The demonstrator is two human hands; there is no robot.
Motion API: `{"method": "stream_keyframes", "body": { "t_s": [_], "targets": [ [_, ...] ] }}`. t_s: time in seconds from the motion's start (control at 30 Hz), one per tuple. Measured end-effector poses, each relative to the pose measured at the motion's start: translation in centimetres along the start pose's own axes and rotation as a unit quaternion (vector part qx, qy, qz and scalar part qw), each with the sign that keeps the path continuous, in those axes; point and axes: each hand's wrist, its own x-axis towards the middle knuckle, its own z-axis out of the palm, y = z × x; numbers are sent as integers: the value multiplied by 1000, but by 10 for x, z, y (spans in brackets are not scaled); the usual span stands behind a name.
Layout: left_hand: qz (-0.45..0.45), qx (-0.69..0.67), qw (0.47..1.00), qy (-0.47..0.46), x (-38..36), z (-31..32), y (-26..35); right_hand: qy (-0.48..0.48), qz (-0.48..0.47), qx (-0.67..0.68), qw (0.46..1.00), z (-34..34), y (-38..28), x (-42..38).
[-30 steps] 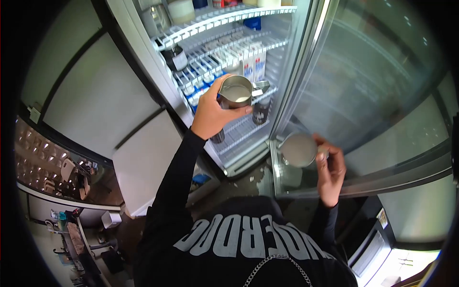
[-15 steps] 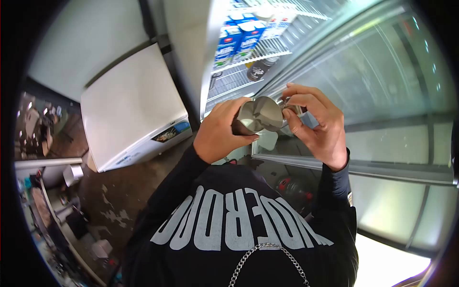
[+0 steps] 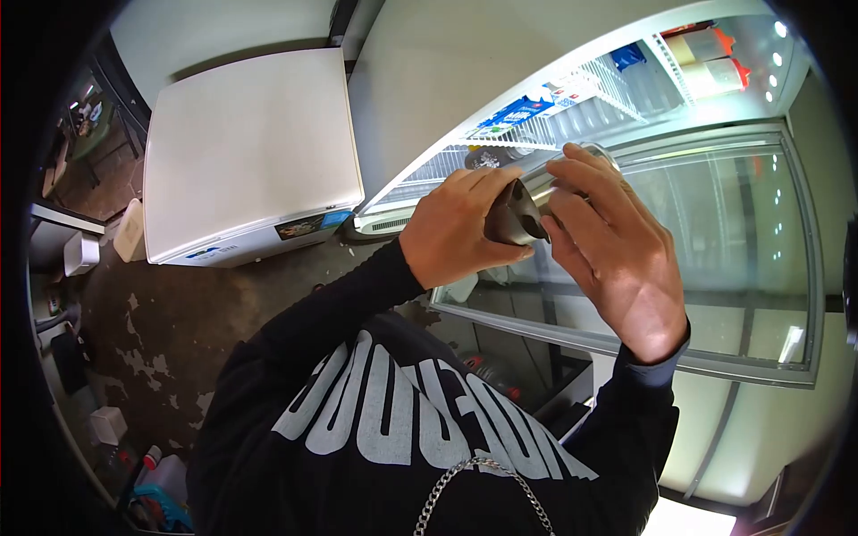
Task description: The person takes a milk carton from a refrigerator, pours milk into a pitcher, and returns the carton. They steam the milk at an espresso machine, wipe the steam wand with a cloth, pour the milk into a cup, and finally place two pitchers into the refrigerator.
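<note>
My left hand [image 3: 460, 223] is wrapped around a metal pitcher [image 3: 514, 217], held tilted in front of my chest with its dark inside partly showing. Close beside the pitcher's mouth is my right hand [image 3: 617, 246], its fingers curled. Past those fingers shows the rim of a clear, round thing [image 3: 594, 156]; the hand hides most of it, and its kind cannot be made out. Both hands are in front of the open fridge, by its glass door [image 3: 706, 241].
Inside the fridge are blue milk cartons [image 3: 518, 114] on wire shelves, a dark bottle [image 3: 487, 156] and bottles with orange-red caps [image 3: 715, 79]. A white chest freezer [image 3: 255, 152] stands at left. The floor [image 3: 170, 348] is worn and patchy.
My view has turned, bringing more of the fridge's inside into sight. The pitcher has tilted towards my right hand, which now covers more of what is at its fingers.
</note>
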Motion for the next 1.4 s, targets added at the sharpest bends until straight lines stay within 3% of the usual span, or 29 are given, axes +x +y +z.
{"method": "stream_keyframes", "body": {
  "t_s": [0.1,0.43,0.5,0.57,0.6,0.73,0.77,0.83,0.93,0.97,1.03,1.07,1.13,1.17,1.2,1.27,1.33,1.37,1.4],
  "targets": [
    [66,-20,996,58,7,-1,-1,-10,-21,-44,999,-17,-8,12],
    [120,-16,990,73,16,-32,18,-23,-42,-67,997,-41,-23,31],
    [55,-64,996,21,10,-38,11,2,-48,-36,998,-20,-24,31],
    [87,-56,995,17,-3,-35,-11,4,-51,-1,999,10,-23,24],
    [100,-54,993,21,-12,-31,-25,-42,-53,34,997,17,-24,22],
    [26,-13,999,-32,-62,-28,-69,41,-80,36,995,100,-35,8],
    [44,-3,998,-39,-69,-30,-68,38,-94,44,994,107,-40,5],
    [-55,-2,997,-50,-78,-33,-62,52,-100,48,992,111,-42,8],
    [-57,28,997,-43,-74,-40,-45,63,-119,104,985,105,-43,10],
    [-52,36,997,-51,-70,-42,-47,81,-116,108,984,92,-41,12],
    [60,30,998,10,-62,-43,-50,97,-118,132,979,75,-34,12],
    [56,34,998,6,-58,-43,-48,100,-115,138,979,60,-28,11],
    [52,37,998,29,-49,-41,-38,175,-36,182,967,34,-17,5],
    [35,42,998,33,-46,-44,-29,267,-15,207,941,35,-6,-5],
    [-5,2,1000,7,-41,-48,-17,356,10,229,906,40,0,-12],
    [-50,-34,998,-14,-40,-48,-9,529,34,352,771,70,-3,-19],
    [-26,-86,996,-20,-38,-44,-8,508,59,376,773,81,-12,-34],
    [-13,-103,994,-21,-38,-40,-17,322,84,235,913,68,-17,-37],
    [-15,-101,994,-26,-42,-36,-22,110,104,79,985,61,-20,-41]
  ]
}}
